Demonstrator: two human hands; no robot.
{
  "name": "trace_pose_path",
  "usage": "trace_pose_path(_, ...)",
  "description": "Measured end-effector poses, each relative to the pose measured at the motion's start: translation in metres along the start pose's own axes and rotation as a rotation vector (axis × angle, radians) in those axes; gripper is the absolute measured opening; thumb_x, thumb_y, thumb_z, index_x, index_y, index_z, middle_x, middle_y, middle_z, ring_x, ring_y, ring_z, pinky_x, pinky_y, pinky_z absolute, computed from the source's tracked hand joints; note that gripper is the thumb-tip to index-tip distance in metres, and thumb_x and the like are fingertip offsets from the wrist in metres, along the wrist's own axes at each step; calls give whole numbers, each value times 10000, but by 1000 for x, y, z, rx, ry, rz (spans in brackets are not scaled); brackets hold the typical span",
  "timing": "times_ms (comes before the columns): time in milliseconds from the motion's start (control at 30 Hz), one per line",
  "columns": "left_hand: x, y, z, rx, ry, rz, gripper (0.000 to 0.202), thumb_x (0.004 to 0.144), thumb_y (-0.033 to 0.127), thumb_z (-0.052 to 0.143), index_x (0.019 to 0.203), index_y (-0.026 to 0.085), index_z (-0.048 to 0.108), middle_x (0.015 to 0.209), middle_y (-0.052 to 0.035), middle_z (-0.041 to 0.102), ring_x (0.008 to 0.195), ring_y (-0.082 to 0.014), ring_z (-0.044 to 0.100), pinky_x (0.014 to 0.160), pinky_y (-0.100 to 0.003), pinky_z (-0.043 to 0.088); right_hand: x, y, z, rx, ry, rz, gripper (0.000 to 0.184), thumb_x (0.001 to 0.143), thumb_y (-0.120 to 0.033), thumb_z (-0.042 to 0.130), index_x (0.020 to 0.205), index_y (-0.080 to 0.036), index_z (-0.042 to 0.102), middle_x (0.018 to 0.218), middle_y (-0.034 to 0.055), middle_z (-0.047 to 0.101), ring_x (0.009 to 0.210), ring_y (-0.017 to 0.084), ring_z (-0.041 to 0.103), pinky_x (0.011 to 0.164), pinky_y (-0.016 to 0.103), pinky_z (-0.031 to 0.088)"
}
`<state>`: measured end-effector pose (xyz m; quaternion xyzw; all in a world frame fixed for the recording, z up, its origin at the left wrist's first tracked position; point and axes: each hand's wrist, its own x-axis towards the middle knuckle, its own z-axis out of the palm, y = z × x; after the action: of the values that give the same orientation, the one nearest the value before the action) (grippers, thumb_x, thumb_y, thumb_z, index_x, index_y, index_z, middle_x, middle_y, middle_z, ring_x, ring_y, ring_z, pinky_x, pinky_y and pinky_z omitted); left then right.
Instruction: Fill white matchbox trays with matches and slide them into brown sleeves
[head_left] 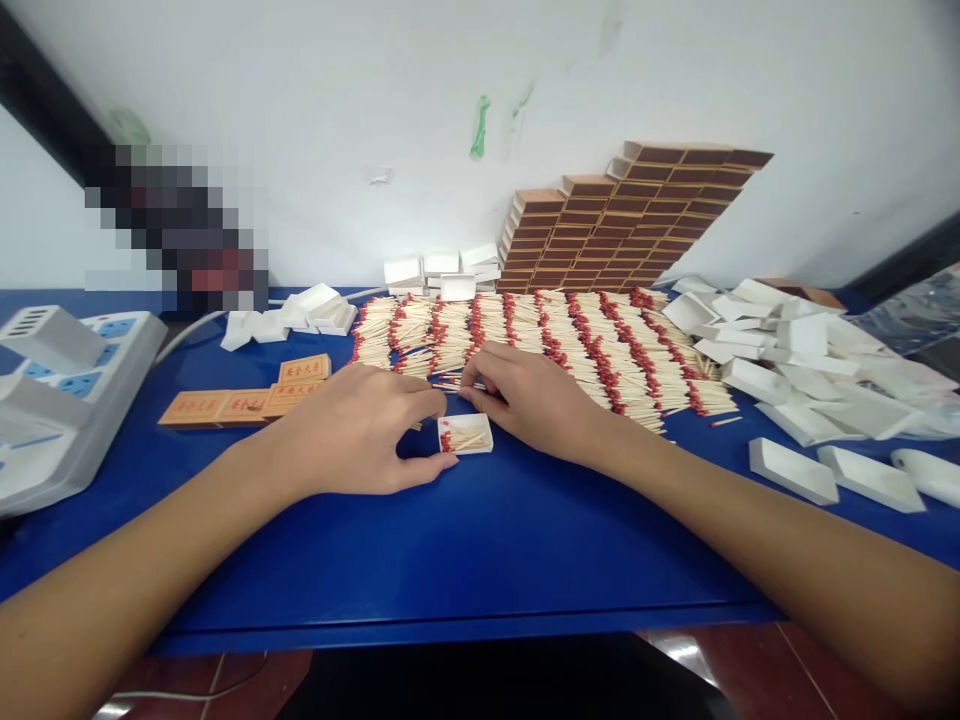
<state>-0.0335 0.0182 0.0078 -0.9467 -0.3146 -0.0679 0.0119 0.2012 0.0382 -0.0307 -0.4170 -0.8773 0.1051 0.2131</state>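
A small white matchbox tray (466, 434) with a few red-tipped matches in it lies on the blue table (465, 560). My left hand (360, 430) is curled around the tray's left side, thumb against its near edge. My right hand (525, 398) rests just behind the tray with fingers pinched on loose matches at the near edge of the match pile (555, 345). The pile is a broad row of red-tipped matches spread across the table's middle.
Empty white trays (795, 370) are heaped at the right, with more (442, 270) at the back. Brown matchbox stacks (622, 215) lean on the wall. Orange box sleeves (247, 395) lie to the left, beside a white power strip (67, 390).
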Motion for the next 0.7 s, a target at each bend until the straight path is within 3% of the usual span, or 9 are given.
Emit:
trace_pose_path(367, 0, 0, -1, 2, 0, -2, 297, 947, 474, 636, 988, 197, 733, 832, -1, 752, 729, -202, 705, 598, -330, 366, 0, 3, 0, 26, -4, -66, 93, 1041, -217, 563, 996, -194, 641, 997, 58, 662, 898, 194, 602, 747, 302, 408)
trace_pose_path(700, -1, -1, 2, -18, -2, -6, 308, 950, 486, 631, 997, 198, 730, 853, 5, 752, 762, -203, 717, 613, -329, 380, -1, 0, -10, -118, -127, 57, 109, 1060, -235, 525, 1007, -178, 602, 1035, 83, 671, 895, 212, 624, 740, 322, 420)
